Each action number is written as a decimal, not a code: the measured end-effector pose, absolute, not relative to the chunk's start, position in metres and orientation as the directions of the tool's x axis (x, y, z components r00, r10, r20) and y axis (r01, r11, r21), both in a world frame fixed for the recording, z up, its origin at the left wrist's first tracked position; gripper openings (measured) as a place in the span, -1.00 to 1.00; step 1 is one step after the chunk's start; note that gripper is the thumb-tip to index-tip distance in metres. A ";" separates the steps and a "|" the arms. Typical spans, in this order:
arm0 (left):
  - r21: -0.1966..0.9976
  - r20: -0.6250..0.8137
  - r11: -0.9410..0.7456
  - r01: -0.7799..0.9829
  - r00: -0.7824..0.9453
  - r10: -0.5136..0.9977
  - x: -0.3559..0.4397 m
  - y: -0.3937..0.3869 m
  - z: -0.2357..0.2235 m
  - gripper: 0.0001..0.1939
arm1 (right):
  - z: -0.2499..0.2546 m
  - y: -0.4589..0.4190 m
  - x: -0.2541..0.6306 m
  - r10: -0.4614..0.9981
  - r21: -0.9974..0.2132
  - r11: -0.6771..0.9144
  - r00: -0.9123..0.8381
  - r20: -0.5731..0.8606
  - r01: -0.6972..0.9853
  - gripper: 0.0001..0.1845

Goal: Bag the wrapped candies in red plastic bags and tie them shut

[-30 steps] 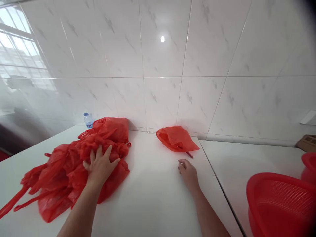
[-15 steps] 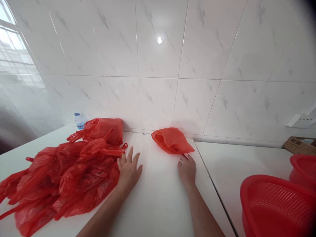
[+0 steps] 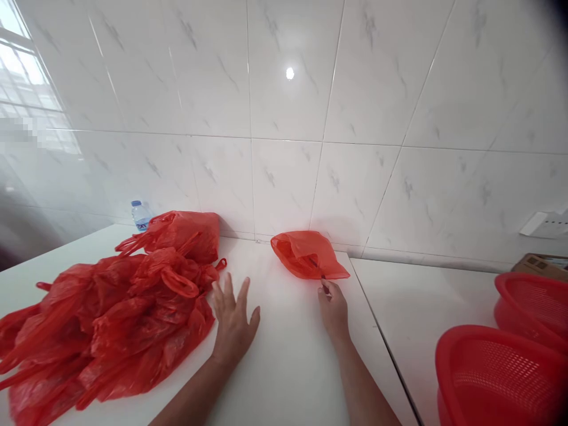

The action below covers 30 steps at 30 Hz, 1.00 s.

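Across the white tabletop [image 3: 284, 367]: two bare hands among red plastic bags.

Nearest, the left hand [image 3: 234, 322], released and open with fingers spread, rests just beside a crumpled heap of red plastic carrier bags [image 3: 110, 319]; the right hand [image 3: 332, 310] is pinched on a thin dark-red strip [image 3: 325, 286] at the edge of a bunched red plastic bag [image 3: 306, 255]. To the right, two red perforated plastic colanders [image 3: 492, 378] sit on an adjoining white tabletop [image 3: 412, 302]. Farthest, a clear water bottle with blue cap [image 3: 141, 216] stands behind the heap, below white marble-veined wall tiles [image 3: 288, 177].
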<state>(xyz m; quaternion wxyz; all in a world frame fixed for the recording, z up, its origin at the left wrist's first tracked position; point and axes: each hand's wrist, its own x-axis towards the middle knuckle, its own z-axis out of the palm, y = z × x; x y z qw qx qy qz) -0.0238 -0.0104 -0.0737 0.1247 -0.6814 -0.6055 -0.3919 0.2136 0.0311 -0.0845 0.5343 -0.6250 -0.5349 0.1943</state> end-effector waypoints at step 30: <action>0.939 0.062 -0.225 -0.260 -0.516 0.854 -0.024 0.124 -0.049 -0.71 | -0.089 0.024 0.169 0.886 -0.835 0.110 0.327 0.328 0.540 -0.79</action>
